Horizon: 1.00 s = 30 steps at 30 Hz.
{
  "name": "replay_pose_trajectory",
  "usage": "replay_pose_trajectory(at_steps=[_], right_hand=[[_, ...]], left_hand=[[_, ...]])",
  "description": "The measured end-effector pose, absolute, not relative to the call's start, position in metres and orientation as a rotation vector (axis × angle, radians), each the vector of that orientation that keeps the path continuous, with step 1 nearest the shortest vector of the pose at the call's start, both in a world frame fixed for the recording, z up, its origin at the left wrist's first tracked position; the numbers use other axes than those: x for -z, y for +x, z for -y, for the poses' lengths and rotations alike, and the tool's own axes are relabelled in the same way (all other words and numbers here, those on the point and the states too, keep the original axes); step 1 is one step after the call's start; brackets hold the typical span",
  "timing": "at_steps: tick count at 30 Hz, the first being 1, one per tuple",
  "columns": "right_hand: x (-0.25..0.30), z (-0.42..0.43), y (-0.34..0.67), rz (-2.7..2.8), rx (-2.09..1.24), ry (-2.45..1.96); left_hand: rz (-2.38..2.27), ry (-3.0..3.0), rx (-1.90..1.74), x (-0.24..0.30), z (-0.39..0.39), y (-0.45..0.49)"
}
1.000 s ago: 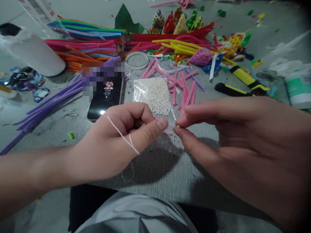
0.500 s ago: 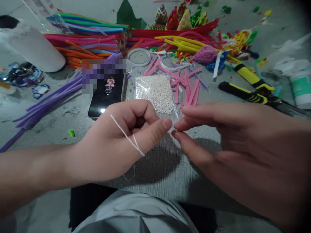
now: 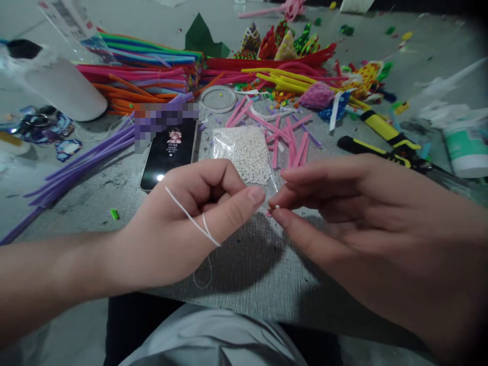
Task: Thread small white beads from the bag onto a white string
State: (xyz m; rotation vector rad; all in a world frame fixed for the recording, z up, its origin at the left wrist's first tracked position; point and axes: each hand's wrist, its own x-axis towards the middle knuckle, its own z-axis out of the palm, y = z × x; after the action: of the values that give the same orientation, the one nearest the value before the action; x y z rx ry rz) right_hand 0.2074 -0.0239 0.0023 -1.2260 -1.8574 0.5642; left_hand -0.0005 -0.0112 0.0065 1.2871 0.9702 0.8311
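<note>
My left hand (image 3: pixel 186 223) is curled closed, thumb pressed to forefinger, with a thin white thread (image 3: pixel 192 221) looped over its back and trailing down. My right hand (image 3: pixel 366 213) pinches a tiny white bead (image 3: pixel 277 207) between thumb and forefinger, fingertips almost touching the left thumb. Just behind both hands lies a clear bag of small white beads (image 3: pixel 246 152) on the grey mat (image 3: pixel 251 264).
A phone (image 3: pixel 170 155) lies left of the bag. Cut pink stems (image 3: pixel 290 137), purple stems (image 3: pixel 76 168), a stack of coloured stems (image 3: pixel 141 76), a round clear lid (image 3: pixel 218 98), yellow-black pliers (image 3: pixel 381 137), a white bottle (image 3: pixel 61 86) and a green-labelled jar (image 3: pixel 467 147) crowd the table.
Both hands stay pinched close together; the bead fingertips have shifted slightly toward the left thumb. The view has drifted a little.
</note>
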Motion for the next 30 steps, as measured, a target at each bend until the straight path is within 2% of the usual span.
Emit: replay_pose_trajectory(at_steps=[3, 12, 24, 30], right_hand=[[-0.005, 0.022, 0.206, 1.797, -0.566, -1.248], [-0.009, 0.022, 0.21, 2.047, -0.285, -1.088], [0.002, 0.014, 0.199, 2.034, -0.166, -0.938], [0.003, 0.016, 0.197, 2.055, -0.138, -0.963]], left_hand=[[-0.919, 1.116, -0.808, -0.007, 0.009, 0.001], [-0.746, 0.721, -0.692, -0.009, 0.006, 0.005], [-0.727, 0.657, -0.644, -0.005, 0.006, 0.008], [-0.835, 0.935, -0.672, -0.006, 0.006, 0.008]])
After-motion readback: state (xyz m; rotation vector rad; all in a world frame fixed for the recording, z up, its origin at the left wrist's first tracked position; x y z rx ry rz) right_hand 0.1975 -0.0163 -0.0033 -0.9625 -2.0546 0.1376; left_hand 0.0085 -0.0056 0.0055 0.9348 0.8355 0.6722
